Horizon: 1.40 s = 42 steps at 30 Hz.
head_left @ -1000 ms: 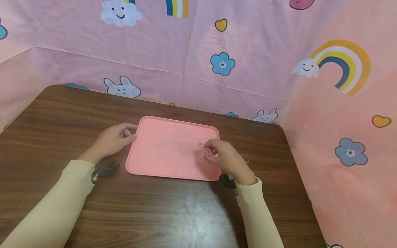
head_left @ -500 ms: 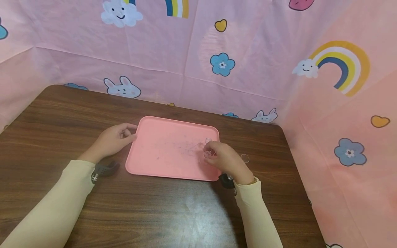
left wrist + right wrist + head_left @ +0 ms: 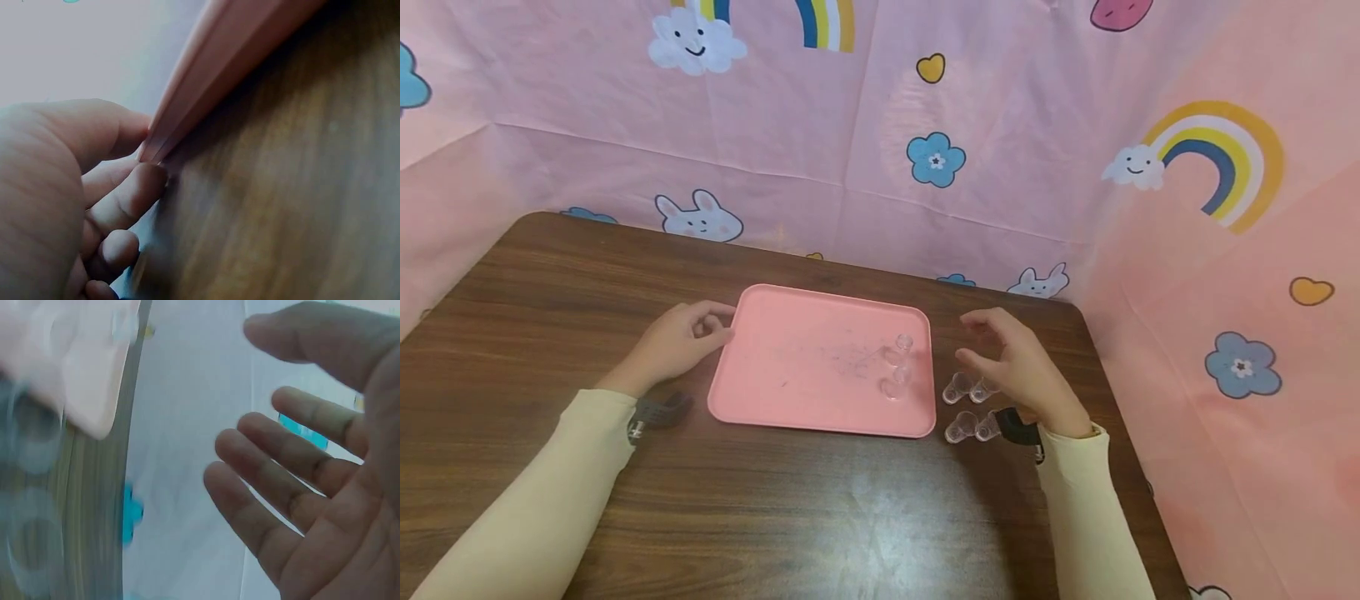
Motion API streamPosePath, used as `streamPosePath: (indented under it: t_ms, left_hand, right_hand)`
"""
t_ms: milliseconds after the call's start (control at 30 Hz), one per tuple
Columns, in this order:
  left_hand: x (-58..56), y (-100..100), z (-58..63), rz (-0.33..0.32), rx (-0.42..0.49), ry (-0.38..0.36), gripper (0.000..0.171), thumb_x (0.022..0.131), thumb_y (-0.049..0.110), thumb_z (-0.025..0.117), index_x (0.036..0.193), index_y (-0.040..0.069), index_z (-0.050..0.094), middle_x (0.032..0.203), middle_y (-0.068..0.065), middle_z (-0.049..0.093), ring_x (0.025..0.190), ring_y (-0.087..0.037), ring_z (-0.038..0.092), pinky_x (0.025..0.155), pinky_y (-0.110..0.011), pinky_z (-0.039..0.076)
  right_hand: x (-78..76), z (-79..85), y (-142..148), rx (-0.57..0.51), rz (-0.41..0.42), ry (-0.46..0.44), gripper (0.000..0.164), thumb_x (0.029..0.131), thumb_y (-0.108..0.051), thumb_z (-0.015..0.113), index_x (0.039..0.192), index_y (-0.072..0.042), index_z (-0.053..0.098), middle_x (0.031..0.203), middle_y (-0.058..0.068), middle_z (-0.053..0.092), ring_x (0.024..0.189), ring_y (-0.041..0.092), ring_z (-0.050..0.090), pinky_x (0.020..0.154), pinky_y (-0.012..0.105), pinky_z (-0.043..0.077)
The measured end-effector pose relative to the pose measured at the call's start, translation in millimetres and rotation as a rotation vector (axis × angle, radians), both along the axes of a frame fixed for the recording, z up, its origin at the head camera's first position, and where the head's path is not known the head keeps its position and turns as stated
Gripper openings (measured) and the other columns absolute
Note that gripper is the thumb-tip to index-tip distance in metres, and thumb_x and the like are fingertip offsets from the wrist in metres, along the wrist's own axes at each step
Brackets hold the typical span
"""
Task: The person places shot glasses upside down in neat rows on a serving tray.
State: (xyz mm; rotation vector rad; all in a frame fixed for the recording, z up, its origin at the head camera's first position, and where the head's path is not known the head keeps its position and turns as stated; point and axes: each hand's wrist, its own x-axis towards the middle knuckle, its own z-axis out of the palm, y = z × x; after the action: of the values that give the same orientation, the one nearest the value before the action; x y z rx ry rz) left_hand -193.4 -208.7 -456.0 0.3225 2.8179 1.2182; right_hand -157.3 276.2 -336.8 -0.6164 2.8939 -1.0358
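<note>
Along the left edge of the pink tray point(image 3: 805, 350), my left hand point(image 3: 677, 342) holds the rim between thumb and fingertips. The left wrist view shows the thumb point(image 3: 119, 130) on the rim and a finger just below it. My right hand point(image 3: 1026, 367) is spread over the table to the right of the tray, with nothing in it. Several small clear cups point(image 3: 961, 427) stand on the wood below and beside it, partly covered by the hand and wrist. Two more clear cups point(image 3: 895, 383) stand near the tray's right edge.
The brown wooden table point(image 3: 760, 508) carries everything. A pink patterned cloth point(image 3: 805, 125) hangs behind it and along the right side. Dark scuff marks show on the tray floor. A dark wrist strap point(image 3: 1018, 427) is on the right arm.
My right hand has let go of a clear cup on the tray and moved right over the cups on the table, its fingers spreading. My left hand stays at the tray rim.
</note>
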Motion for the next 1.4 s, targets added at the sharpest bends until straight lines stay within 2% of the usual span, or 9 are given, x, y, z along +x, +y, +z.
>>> streamPosePath:
  t_ms: [167,300,433,633,667,833,1033,1400]
  left_hand:
    - [0.9,-2.7,-0.7,0.011,0.003,0.034,0.045,0.102,0.037,0.065,0.137,0.009,0.063,0.107,-0.008,0.068,0.105,-0.028,0.054,0.089,-0.052,0.043]
    - [0.9,-4.9,-1.8,0.018,0.006,0.025,0.045,0.102,0.037,0.065,0.138,0.009,0.063,0.107,-0.008,0.068,0.106,-0.028,0.053,0.090,-0.052,0.042]
    - [0.9,-5.8,-2.0,0.027,0.000,0.000,0.046,0.102,0.038,0.065,0.139,0.011,0.062,0.108,-0.008,0.067,0.108,-0.028,0.053,0.091,-0.052,0.042]
    - [0.2,-5.7,-3.4,0.029,0.002,-0.009,0.048,0.102,0.040,0.065,0.139,0.011,0.062,0.110,-0.009,0.067,0.110,-0.029,0.053,0.093,-0.054,0.043]
    - [0.1,-5.5,-3.7,0.028,0.001,-0.009,0.048,0.102,0.041,0.065,0.139,0.012,0.062,0.110,-0.009,0.067,0.110,-0.029,0.053,0.093,-0.054,0.043]
    - [-0.6,-3.6,-4.7,0.023,0.000,-0.004,0.047,0.101,0.041,0.065,0.139,0.013,0.063,0.108,-0.007,0.067,0.108,-0.027,0.053,0.091,-0.051,0.043]
    - [-2.9,-2.2,-5.8,0.023,0.005,0.009,0.044,0.101,0.038,0.066,0.138,0.014,0.064,0.106,-0.006,0.067,0.105,-0.026,0.054,0.090,-0.048,0.043]
    - [-3.6,-3.1,-7.2,0.022,0.014,-0.001,0.046,0.101,0.041,0.066,0.138,0.014,0.064,0.106,-0.005,0.067,0.105,-0.025,0.053,0.088,-0.048,0.042]
  right_hand:
    - [-8.5,-2.9,40.9,0.029,-0.052,-0.022,0.048,0.093,-0.018,0.079,0.136,-0.007,0.059,0.131,0.014,0.064,0.122,0.035,0.062,0.103,0.056,0.046]
    - [-6.9,-17.1,61.3,0.005,-0.061,-0.140,0.050,0.094,-0.022,0.079,0.135,-0.005,0.059,0.134,0.017,0.063,0.125,0.035,0.060,0.103,0.058,0.045]
    - [-1.2,-33.8,68.6,-0.042,-0.046,-0.243,0.051,0.093,-0.021,0.080,0.135,-0.001,0.059,0.133,0.019,0.064,0.125,0.036,0.060,0.102,0.057,0.047]
    - [3.3,-52.8,70.2,-0.104,-0.047,-0.321,0.047,0.093,-0.018,0.079,0.133,-0.002,0.061,0.129,0.018,0.066,0.119,0.036,0.063,0.092,0.032,0.054]
    - [3.9,-54.8,70.0,-0.103,-0.042,-0.325,0.045,0.093,-0.018,0.079,0.132,-0.003,0.061,0.128,0.017,0.066,0.118,0.035,0.064,0.089,0.028,0.054]
    - [7.7,-59.1,69.5,-0.064,-0.017,-0.318,0.040,0.094,-0.019,0.078,0.130,-0.009,0.064,0.122,0.012,0.067,0.114,0.030,0.065,0.089,0.031,0.054]
    - [8.2,-63.5,71.2,-0.048,-0.011,-0.322,0.038,0.095,-0.018,0.078,0.129,-0.008,0.064,0.118,0.012,0.068,0.110,0.029,0.066,0.086,0.029,0.055]
    - [8.0,-68.0,68.3,0.019,-0.005,-0.276,0.031,0.094,-0.017,0.078,0.122,-0.012,0.067,0.107,0.004,0.069,0.099,0.023,0.063,0.084,0.032,0.054]
